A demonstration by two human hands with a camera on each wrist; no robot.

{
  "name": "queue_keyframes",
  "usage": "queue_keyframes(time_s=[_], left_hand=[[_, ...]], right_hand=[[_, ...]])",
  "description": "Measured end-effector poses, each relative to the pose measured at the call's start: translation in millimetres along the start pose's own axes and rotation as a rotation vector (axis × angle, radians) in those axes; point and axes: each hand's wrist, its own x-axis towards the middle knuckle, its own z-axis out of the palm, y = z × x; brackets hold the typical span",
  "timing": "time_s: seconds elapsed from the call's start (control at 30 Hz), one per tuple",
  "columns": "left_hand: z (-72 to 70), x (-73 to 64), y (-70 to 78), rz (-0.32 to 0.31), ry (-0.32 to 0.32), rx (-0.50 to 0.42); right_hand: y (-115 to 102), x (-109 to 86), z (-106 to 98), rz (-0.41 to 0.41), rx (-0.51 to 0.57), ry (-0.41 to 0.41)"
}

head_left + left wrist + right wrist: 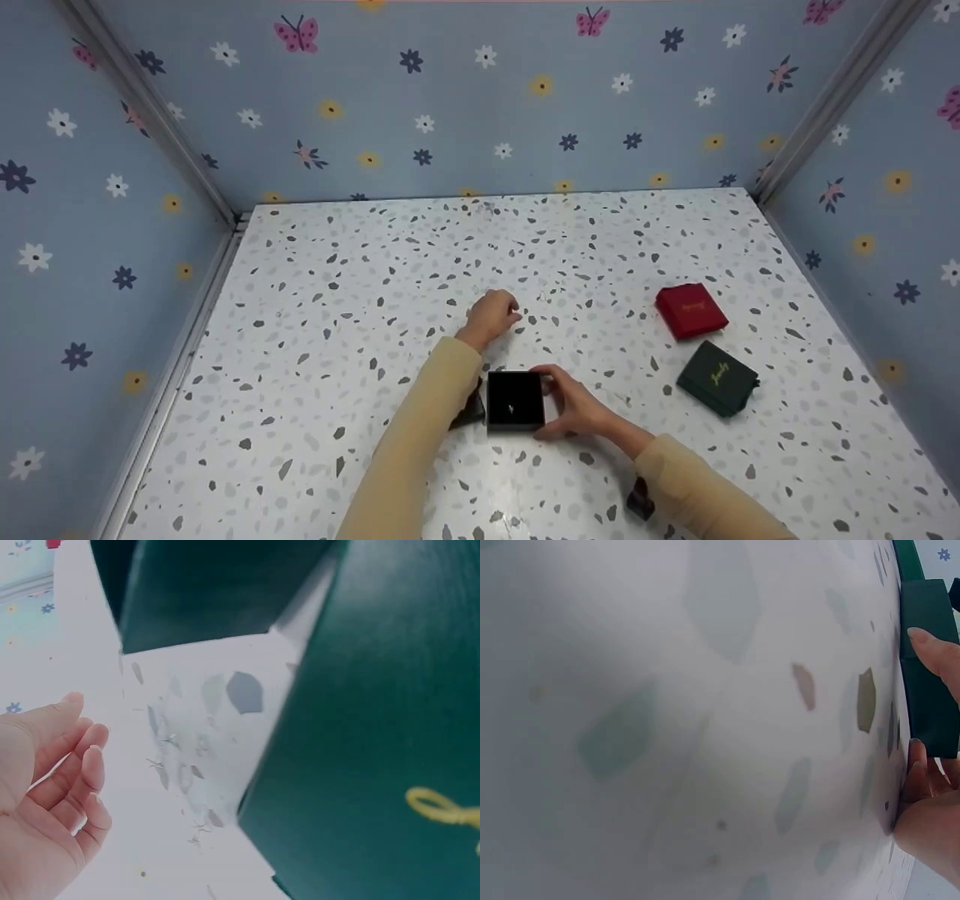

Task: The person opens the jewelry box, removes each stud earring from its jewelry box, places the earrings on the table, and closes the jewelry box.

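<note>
A dark green jewelry box (515, 429) stands uncovered on the table, its black inside facing up with a small shiny piece (511, 409) in it. My right hand (571, 405) grips the box by its right side, thumb at the near corner and fingers at the far one; the right wrist view shows the thumb on its green wall (930, 709). Left of the box lies its green lid (375, 727), partly hidden under my left forearm. My left hand (491, 315) is beyond the box, its fingers loosely curled and holding nothing in the left wrist view.
To the right lie a red jewelry box (691, 311) with gold lettering and, nearer, a closed dark green one (718, 379). The speckled white table (360, 300) is bounded by flowered blue panels (480, 90) at the back and both sides.
</note>
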Motion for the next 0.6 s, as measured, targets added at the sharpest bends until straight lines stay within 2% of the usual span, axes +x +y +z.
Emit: queue_keyframes(time_s=[0.3,0.6], left_hand=[[-7.6,-8.6,7.9,0.067,0.022,-0.036],[-12.4,-20.3,12.4,0.099,0.029,-0.042]], right_hand=[[-3,-0.1,-2,0.011,0.010,-0.010],[-3,-0.2,-1,0.016,-0.004,-0.008]])
